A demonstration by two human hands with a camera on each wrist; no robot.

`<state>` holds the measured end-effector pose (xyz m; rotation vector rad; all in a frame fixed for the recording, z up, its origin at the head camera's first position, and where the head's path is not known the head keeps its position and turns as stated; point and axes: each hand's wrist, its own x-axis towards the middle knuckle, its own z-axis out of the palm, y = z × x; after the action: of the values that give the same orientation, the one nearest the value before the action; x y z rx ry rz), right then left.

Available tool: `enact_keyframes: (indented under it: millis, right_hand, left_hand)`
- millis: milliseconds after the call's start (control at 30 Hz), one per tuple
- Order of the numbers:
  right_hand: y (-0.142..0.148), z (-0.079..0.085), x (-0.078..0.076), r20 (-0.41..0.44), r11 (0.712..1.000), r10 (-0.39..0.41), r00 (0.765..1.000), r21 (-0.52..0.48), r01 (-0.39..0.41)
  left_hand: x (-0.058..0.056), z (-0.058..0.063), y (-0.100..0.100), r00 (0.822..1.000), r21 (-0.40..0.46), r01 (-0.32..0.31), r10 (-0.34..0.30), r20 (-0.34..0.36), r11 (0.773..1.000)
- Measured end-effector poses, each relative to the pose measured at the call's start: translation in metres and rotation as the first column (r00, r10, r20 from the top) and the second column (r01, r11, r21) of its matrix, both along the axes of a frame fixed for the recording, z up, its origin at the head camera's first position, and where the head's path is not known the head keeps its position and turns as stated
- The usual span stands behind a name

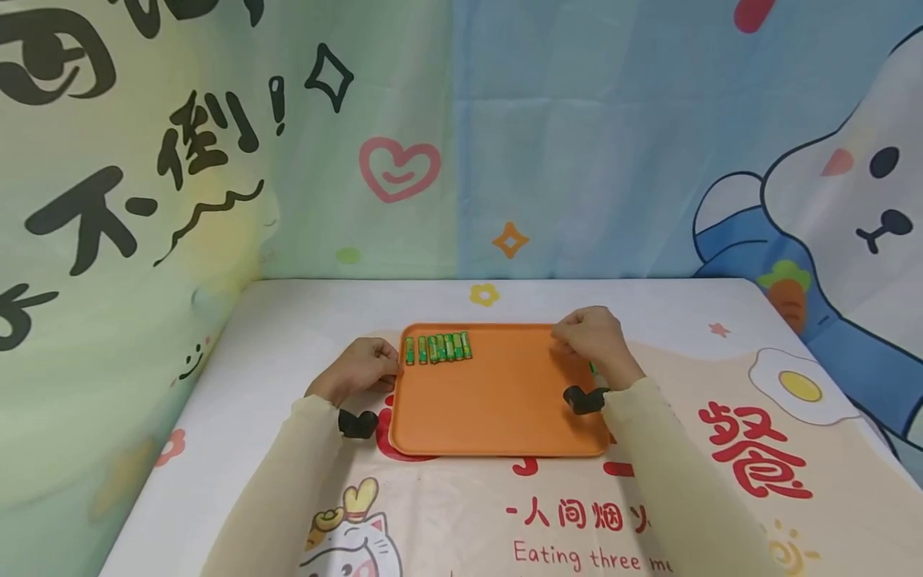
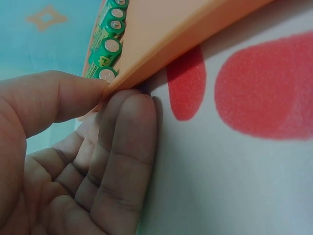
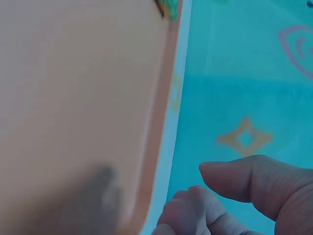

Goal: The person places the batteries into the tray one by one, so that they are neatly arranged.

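An orange tray (image 1: pixel 497 409) lies on the printed table cover. Inside its far left corner stands a row of several green batteries (image 1: pixel 441 348), side by side along the far rim. My left hand (image 1: pixel 364 369) pinches the tray's left rim, thumb (image 2: pixel 83 90) on top beside the nearest battery and fingers beneath. Over the tray's far right corner is my right hand (image 1: pixel 594 332), fingers loosely bent. In the right wrist view a gap shows between thumb (image 3: pixel 234 178) and fingers, with nothing held. A small green piece (image 1: pixel 593 369) peeks out beside the right wrist, mostly hidden.
The table cover (image 1: pixel 562 513) carries red lettering and cartoon prints. A printed cloth backdrop (image 1: pixel 577 160) hangs behind the table and along its left side. Black wrist-worn pieces (image 1: pixel 358 425) sit at both sleeve cuffs.
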<state>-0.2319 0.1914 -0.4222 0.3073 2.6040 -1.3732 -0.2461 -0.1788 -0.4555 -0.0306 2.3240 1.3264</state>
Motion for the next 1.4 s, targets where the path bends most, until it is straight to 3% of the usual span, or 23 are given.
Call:
enact_keyframes:
  millis: [233,500,867,1400]
  right_hand:
    - [0.03,-0.009,0.002,0.032,0.997,-0.048,0.998,0.069,0.046]
    - [0.042,-0.02,0.002,0.102,0.982,-0.117,0.988,0.162,0.099]
    - [0.054,-0.029,0.001,0.132,0.988,-0.05,0.99,0.155,0.029]
    - [0.051,-0.027,0.006,0.172,0.96,-0.025,0.985,0.28,-0.024]
  left_hand:
    - [-0.001,-0.001,-0.003,1.0,0.01,-0.006,0.006,0.008,1.0]
    - [0.0,-0.002,-0.003,1.0,0.016,-0.007,0.007,0.002,1.0]
    - [0.001,-0.001,-0.002,1.0,0.008,-0.011,0.011,-0.005,1.0]
    - [0.0,-0.003,0.0,1.0,0.013,-0.011,0.012,-0.008,1.0]
